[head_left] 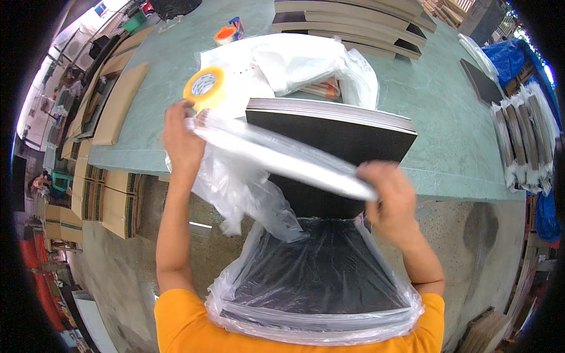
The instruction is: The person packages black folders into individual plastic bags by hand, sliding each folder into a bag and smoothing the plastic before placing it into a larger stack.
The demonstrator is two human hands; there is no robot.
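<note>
Between my two hands a clear plastic bag (288, 159) is stretched, its upper edge drawn into a slanting band, blurred by motion. My left hand (183, 138) is closed on its far left end. Around its lower right end my right hand (388, 197) is closed, somewhat smeared. Loose film hangs below the left hand. Behind the band, a stack of black panels with pale edges (329, 115) stands tilted at the table's near edge. Against my body rests a black panel wrapped in clear plastic (318, 276), its wrapped edge lowest.
On the green table (435, 141) lie a yellow tape roll (204, 86), white plastic sheeting (288, 59) and a tape dispenser (229, 34). Stacked boards (347, 23) stand at the back. Wrapped bundles (524, 135) are at the right edge, cartons (120, 200) at the left.
</note>
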